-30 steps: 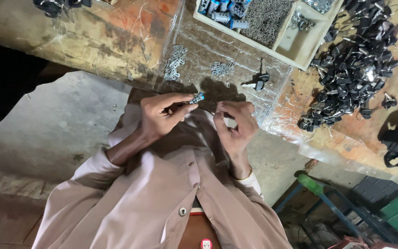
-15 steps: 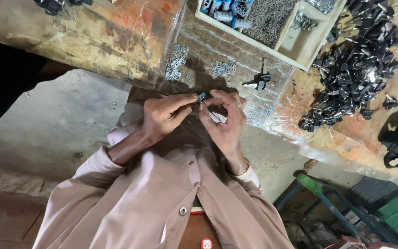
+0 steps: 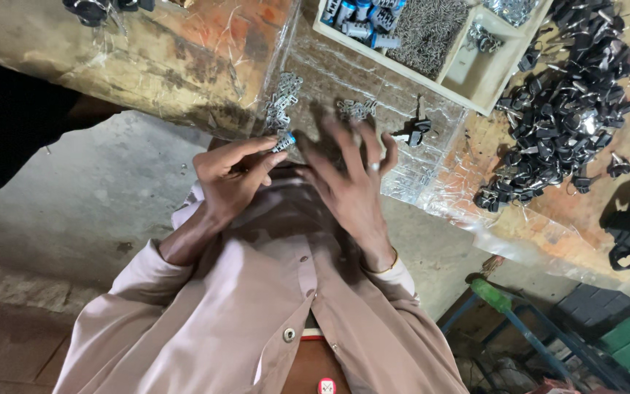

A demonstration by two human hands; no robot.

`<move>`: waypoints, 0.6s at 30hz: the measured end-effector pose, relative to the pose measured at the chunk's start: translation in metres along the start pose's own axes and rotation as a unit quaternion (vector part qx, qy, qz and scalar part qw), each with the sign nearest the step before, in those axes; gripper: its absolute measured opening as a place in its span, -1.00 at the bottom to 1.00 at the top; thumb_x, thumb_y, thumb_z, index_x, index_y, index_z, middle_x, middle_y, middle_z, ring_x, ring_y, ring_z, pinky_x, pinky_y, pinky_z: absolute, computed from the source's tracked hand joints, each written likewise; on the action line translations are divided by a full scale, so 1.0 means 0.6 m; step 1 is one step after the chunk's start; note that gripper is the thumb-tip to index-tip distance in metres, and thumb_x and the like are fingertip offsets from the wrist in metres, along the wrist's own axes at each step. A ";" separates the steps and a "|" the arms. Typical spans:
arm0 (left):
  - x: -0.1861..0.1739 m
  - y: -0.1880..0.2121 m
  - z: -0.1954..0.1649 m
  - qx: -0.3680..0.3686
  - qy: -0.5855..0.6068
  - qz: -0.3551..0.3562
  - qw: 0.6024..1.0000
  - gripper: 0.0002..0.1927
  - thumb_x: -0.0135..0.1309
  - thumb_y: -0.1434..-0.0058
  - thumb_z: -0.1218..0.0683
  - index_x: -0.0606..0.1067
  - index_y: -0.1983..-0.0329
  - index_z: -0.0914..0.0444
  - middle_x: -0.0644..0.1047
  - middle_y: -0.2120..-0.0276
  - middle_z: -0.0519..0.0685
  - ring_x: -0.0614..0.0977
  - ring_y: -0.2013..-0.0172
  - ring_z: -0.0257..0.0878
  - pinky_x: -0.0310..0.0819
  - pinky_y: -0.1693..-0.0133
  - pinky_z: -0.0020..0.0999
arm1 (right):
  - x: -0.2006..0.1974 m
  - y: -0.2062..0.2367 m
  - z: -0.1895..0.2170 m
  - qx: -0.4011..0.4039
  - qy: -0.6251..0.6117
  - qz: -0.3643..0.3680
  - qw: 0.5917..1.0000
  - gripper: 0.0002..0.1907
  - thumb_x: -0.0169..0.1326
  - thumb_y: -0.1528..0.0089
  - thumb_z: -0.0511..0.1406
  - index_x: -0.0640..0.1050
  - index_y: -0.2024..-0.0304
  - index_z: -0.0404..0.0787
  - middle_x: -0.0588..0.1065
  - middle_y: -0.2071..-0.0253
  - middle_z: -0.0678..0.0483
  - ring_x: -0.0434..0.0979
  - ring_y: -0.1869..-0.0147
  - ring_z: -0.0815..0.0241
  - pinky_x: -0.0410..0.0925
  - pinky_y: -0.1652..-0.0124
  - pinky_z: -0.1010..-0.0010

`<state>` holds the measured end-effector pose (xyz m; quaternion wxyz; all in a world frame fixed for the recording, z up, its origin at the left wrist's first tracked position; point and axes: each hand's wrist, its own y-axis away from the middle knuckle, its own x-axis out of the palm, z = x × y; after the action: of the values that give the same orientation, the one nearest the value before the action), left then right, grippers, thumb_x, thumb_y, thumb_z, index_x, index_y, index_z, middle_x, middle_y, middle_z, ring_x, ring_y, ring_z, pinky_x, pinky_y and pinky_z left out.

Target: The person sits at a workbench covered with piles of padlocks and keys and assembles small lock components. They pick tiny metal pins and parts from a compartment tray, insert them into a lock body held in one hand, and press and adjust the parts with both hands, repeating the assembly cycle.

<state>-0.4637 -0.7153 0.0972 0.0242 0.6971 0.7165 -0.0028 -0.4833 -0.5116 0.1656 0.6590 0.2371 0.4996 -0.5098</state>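
Head view: left hand (image 3: 231, 175) pinches a small metal part (image 3: 283, 141) with a blue tip at the surface (image 3: 184, 66) edge, mostly hidden by fingers. Right hand (image 3: 348, 186) is spread wide, blurred, holding nothing visible.

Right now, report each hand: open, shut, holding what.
Left hand: shut, pinching a small metal part with a blue tip.
Right hand: open, fingers spread, holding nothing that shows.

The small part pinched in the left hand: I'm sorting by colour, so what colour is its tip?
Blue tip, silvery metal body, seen in the head view.
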 end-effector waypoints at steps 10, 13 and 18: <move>0.048 -0.003 0.005 0.056 -0.035 0.068 0.995 -0.75 0.35 -0.21 0.29 0.62 0.05 0.38 0.69 0.19 0.10 0.70 0.46 -0.34 0.55 0.50 -0.51 | 0.022 0.071 -0.045 0.117 -0.207 -0.105 0.966 -0.87 0.33 -0.22 -0.41 0.67 0.18 -0.20 0.67 0.17 0.11 0.60 0.07 0.25 0.17 -0.14 0.35; 0.059 -0.004 0.006 0.088 -0.044 0.066 0.993 -0.76 0.37 -0.21 0.25 0.61 0.07 0.36 0.69 0.18 0.10 0.72 0.39 -0.30 0.59 0.41 -0.45 | 0.017 0.074 -0.038 0.164 -0.254 -0.123 0.945 -0.83 0.30 -0.24 -0.45 0.64 0.11 -0.27 0.64 0.12 0.06 0.56 0.01 0.21 0.27 -0.09 0.44; 0.063 -0.008 0.006 0.117 -0.088 0.072 0.987 -0.74 0.40 -0.18 0.22 0.62 0.08 0.33 0.68 0.17 0.09 0.75 0.28 -0.22 0.64 0.33 -0.42 | 0.017 0.067 -0.024 0.113 -0.228 -0.123 0.959 -0.79 0.33 -0.18 -0.49 0.65 0.14 -0.26 0.62 0.18 0.00 0.55 0.06 0.20 0.20 -0.06 0.38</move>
<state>-0.4696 -0.6776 0.0921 0.0059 0.7419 0.6543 -0.1463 -0.4527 -0.4894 0.1430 0.6568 0.1241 0.3007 -0.6803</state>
